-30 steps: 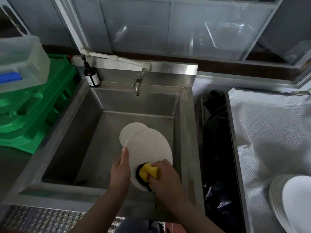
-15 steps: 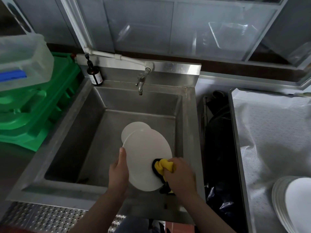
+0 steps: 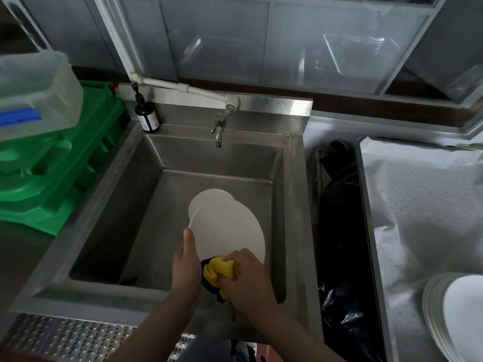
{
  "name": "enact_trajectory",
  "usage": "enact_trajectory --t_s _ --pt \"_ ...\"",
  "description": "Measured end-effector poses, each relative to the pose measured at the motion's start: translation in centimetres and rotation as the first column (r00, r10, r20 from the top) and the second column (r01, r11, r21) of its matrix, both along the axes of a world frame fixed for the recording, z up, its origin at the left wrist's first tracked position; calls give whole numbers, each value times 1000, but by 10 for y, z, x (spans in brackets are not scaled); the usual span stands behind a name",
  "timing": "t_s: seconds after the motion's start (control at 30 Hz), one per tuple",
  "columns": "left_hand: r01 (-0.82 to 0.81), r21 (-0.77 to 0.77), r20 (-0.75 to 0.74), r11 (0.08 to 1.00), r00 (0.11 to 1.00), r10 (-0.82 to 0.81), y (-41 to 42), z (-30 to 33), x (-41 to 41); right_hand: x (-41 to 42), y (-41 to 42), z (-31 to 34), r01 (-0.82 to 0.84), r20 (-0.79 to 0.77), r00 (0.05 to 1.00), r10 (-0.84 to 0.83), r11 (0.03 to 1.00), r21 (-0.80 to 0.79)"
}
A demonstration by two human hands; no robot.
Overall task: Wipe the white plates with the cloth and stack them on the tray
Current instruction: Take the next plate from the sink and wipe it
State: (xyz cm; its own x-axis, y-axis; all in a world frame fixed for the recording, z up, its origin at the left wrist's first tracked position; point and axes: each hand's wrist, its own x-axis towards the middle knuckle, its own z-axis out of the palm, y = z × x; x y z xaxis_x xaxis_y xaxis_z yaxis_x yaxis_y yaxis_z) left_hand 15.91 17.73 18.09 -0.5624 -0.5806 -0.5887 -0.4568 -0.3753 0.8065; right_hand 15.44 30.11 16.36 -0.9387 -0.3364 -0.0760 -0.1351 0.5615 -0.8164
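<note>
Two white plates (image 3: 230, 231) show over the steel sink (image 3: 109, 210), one overlapping the other, and a stack of white plates (image 3: 454, 314) sits at the tray's (image 3: 418, 205) near right corner, its count too hard to tell. There is one yellow and black cloth (image 3: 218, 274), one brown bottle (image 3: 147, 117) at the sink's far left corner, and one tap (image 3: 219, 129) on its far edge. One clear tub (image 3: 36, 92) rests on several stacked green crates (image 3: 52, 165) at the left, and two hands are seen, the left hand (image 3: 185, 262) and the right hand (image 3: 245, 278).
</note>
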Motion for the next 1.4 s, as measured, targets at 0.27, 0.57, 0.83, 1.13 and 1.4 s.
enact_trajectory --t_s 0.27,0.57,0.83,1.13,1.4 --pt "9 0 -75 1000 997 -9 -2 7 -4 -2 2 11 -71 -8 997 70 997 -12" --pt "-24 -24 -86 999 996 22 -7 2 -5 -17 45 -12 49 55 997 -53 996 78" --pt "-84 35 -57 996 995 86 -4 2 -7 -19 50 -14 106 55 992 -113 988 110" --pt "-204 51 -1 978 979 204 -2 -2 -12 -15 26 -9 45 39 998 -49 996 81" --pt "-153 11 16 988 988 153 1 -8 -14 -6 -7 -1 3 21 1000 -3 1000 -14"
